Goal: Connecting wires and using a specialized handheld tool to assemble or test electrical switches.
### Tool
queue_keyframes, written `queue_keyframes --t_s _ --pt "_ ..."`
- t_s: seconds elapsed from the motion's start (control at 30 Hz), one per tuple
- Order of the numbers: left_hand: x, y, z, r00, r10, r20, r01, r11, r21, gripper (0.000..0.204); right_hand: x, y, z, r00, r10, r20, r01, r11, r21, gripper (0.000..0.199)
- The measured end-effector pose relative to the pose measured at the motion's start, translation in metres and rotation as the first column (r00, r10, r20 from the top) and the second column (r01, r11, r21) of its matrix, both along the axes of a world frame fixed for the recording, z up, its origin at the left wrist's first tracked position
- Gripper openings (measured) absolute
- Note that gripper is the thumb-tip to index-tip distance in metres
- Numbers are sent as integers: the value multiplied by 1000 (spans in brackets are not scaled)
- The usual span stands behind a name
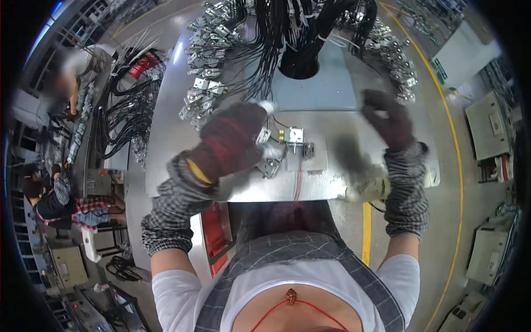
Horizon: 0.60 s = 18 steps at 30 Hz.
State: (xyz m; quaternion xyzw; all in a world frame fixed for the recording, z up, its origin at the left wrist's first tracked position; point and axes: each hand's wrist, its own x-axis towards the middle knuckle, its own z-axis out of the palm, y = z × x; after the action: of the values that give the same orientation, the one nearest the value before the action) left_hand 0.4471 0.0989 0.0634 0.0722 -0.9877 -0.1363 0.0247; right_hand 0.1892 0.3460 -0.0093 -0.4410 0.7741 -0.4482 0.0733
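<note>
Grey metal surface (332,119), bare in the middle, crowded along its far edge. Black cables (287,33) rise in a thick bundle from a dark round opening at the back centre and fan out left and right. Rows of small metal connectors (207,66) hang off the cable ends on the left; more of them (395,61) on the right.

Left hand (235,138), in a dark red glove, is over the centre-left of the surface, curled around something small and white at the fingertips; what it holds cannot be made out. Just beside it, to the right, sits a small metal fixture (296,138) with a brass part, and a red wire (298,180) running down over the near edge.

Right hand (390,119), gloved, is raised over the right side, blurred; whether it grips anything cannot be told. Checked sleeve covers on both forearms.

Room: concrete floor (453,221) with a curved yellow line (448,122). Grey machines (489,124) along the right. A second bench with cables (124,105) to the left. A seated person (61,202) at lower left, another standing (77,72) at upper left.
</note>
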Motion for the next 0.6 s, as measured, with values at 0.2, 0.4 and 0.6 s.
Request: queue_keyframes --t_s 0.2,0.4,0.6 --pt "16 -26 -65 992 -61 -113 54 997 -62 60 106 -88 -45 937 194 -290 -108 952 287 56" --pt "37 -61 -48 994 27 -110 1 968 251 56 131 -101 -12 989 132 64 -146 917 371 62" --pt "23 -1 -65 921 325 -217 -32 615 788 60 179 -62 19 857 281 -433 -68 893 446 51"
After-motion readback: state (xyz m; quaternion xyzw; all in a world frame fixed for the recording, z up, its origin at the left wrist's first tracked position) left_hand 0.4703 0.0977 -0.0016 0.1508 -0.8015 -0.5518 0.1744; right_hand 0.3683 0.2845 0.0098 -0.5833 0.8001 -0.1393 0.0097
